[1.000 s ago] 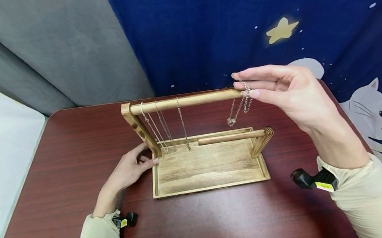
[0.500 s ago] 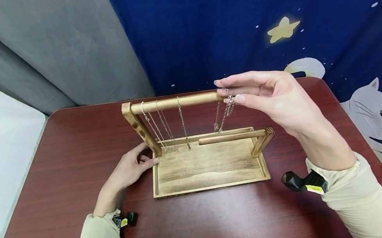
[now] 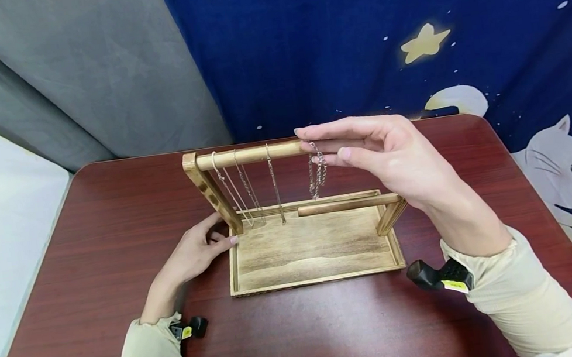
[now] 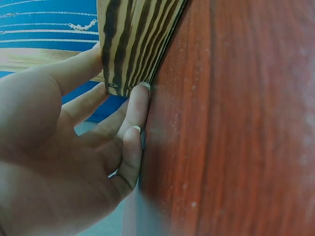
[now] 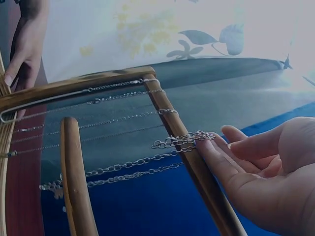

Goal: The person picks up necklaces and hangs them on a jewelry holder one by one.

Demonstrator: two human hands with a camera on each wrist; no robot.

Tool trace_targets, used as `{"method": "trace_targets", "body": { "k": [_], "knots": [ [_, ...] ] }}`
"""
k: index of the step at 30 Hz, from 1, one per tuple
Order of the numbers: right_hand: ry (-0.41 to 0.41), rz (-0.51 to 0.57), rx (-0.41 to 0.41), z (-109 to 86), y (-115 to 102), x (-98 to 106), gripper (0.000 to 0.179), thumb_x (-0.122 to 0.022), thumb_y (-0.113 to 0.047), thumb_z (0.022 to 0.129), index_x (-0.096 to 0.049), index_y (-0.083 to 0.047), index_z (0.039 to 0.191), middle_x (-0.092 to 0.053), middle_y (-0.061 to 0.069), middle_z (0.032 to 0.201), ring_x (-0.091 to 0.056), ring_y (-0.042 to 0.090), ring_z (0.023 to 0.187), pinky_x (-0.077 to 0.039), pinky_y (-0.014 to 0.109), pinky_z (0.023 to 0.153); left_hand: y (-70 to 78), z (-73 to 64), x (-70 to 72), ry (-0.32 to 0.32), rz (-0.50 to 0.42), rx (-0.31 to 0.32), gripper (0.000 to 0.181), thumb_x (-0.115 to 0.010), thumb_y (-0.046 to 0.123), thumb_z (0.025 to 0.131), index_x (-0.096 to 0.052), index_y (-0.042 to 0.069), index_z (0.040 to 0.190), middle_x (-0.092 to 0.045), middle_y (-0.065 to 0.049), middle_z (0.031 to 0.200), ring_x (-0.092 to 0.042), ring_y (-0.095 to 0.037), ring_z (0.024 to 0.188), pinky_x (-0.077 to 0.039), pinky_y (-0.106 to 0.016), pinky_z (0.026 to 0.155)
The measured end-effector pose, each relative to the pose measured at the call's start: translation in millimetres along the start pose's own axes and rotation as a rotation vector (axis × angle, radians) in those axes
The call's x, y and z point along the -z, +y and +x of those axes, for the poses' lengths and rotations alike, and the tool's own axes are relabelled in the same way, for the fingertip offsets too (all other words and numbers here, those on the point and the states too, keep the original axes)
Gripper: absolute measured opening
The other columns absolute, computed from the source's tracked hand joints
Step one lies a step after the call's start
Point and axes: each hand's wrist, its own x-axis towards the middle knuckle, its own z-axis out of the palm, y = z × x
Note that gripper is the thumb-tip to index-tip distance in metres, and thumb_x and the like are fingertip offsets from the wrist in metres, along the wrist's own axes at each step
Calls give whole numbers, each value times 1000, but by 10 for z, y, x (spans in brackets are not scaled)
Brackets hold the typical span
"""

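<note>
In the head view, my left hand (image 3: 196, 252) grips the lower left end of a wooden jewelry stand (image 3: 214, 195). The left wrist view shows its thumb and fingers on opposite sides of the stand's striped end (image 4: 138, 39). My right hand (image 3: 395, 157) reaches over the free end of the upper bar (image 3: 251, 155), fingers nearly straight. Its fingertips touch a silver chain necklace (image 3: 318, 172) that hangs over this bar. In the right wrist view, that chain (image 5: 133, 164) loops around the bar, with a short doubled length by the fingertip (image 5: 209, 147).
Several thin necklaces (image 3: 274, 186) hang from the left part of the upper bar. A shorter lower bar (image 3: 347, 205) juts leftward from the right post (image 3: 390, 218), above the tray base (image 3: 315, 251). Beneath lies the reddish-brown table (image 3: 304, 335); a blue curtain (image 3: 302, 41) stands behind.
My right hand has slid the silver chain necklace leftward along the upper bar, from near its free end toward the other necklaces. My left hand has stayed at the stand's left end.
</note>
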Motion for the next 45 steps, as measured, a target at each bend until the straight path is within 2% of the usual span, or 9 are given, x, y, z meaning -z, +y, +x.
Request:
{"method": "trace_targets", "body": {
  "k": [4,18,27,37,45],
  "knots": [
    [-20,30,14,22,32,-48,34,-52,13,97,-61,7,129,-62,19,132,-59,31,122,-47,38,99,-3,0,-6,3,4,3,63,-69,26,96,-42,2,147,-72,-7,93,-67,-15,84,-49,-31,71],
    [-55,7,-42,-3,76,-117,37,-57,8,96,-61,1,132,-61,15,134,-60,30,122,-46,39,100,16,-9,-24,12,-11,-13,59,-70,25,95,-45,6,146,-71,-8,98,-67,-14,84,-50,-29,72],
    [-100,33,-3,-27,131,-85,37,-52,13,96,-58,8,132,-57,17,138,-56,34,125,-46,44,100,-14,-4,-38,19,-16,-12,61,-70,24,95,-44,4,146,-69,-12,106,-67,-16,86,-50,-29,72],
    [-94,-17,24,-100,175,-68,39,-55,14,94,-59,6,131,-57,14,139,-55,33,127,-44,43,102,-12,-10,-30,16,-3,-17,58,-69,24,96,-45,3,144,-68,-13,109,-67,-16,87,-50,-30,72],
    [-88,-4,58,-177,211,-23,35,-56,12,95,-61,6,129,-59,16,137,-53,33,129,-43,45,103,-26,2,-21,17,-3,-22,61,-69,25,96,-43,1,145,-66,-16,115,-67,-16,88,-51,-30,73]
  ]
}}
